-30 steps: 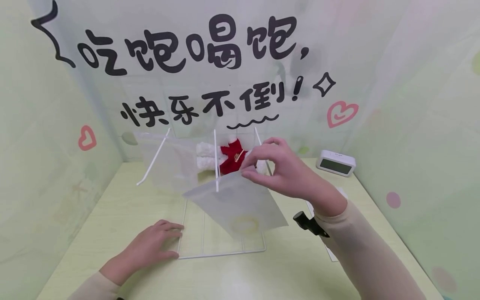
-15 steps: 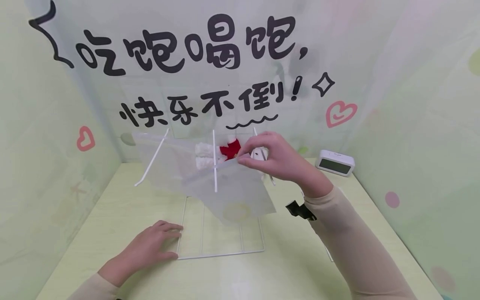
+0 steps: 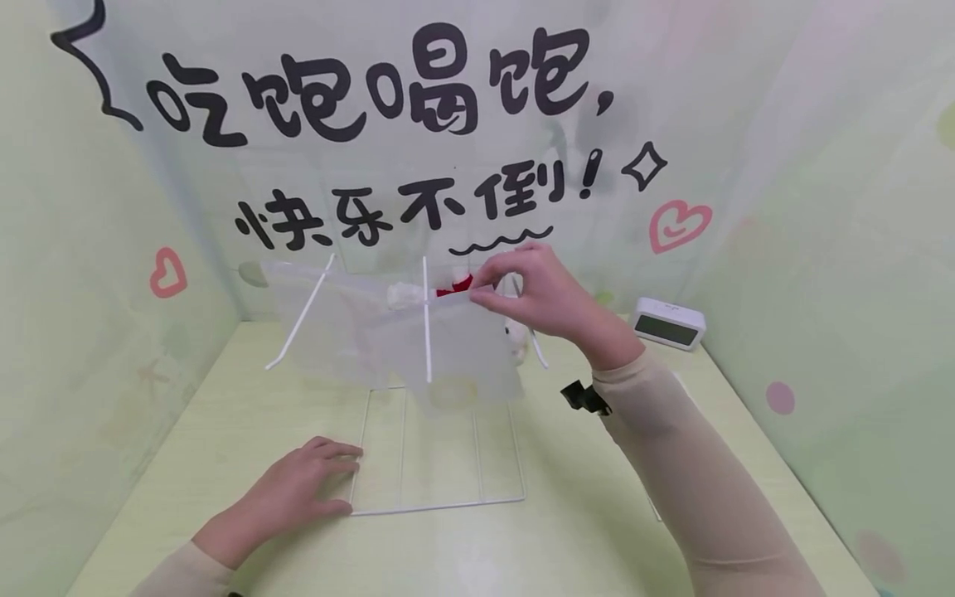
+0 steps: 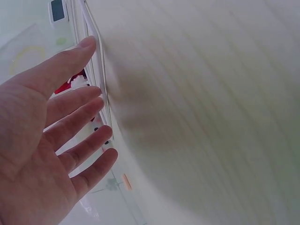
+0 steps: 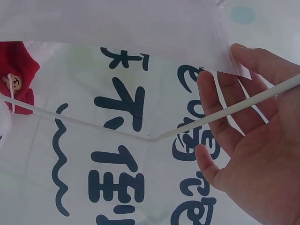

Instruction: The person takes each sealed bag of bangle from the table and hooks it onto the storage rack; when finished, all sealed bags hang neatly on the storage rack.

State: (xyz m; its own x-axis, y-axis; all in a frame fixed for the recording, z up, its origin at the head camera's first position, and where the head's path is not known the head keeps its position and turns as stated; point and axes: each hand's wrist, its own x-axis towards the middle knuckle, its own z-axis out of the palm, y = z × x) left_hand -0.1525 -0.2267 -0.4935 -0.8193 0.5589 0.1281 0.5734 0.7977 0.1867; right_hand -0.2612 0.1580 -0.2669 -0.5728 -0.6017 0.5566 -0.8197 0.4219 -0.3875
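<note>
Nearest me, my left hand [image 3: 287, 489] lies with its fingers loosely extended, their tips resting against the left side of a white wire rack [image 3: 440, 507] on the pale wood-grain tabletop [image 3: 448, 564], gripping nothing. Farther out, my right hand [image 3: 540, 286] has thumb and forefinger closed in a pinch on the upper edge of a translucent, frosted plastic pouch [image 3: 477, 348] marked with a faint yellow ring. It is up among the rack's three prongs; the middle one crosses in front of it, but whether it is threaded on I cannot tell. I judge it light, limp, rather slippery and easily creased, best taken by that upper edge near a corner. A second frosted pouch [image 3: 343, 323] is at the left prong, making two I can count. Beyond are one white plush toy in red clothing [image 5: 21, 65] and one white, box-shaped clock [image 3: 669, 323] with a dark screen.
</note>
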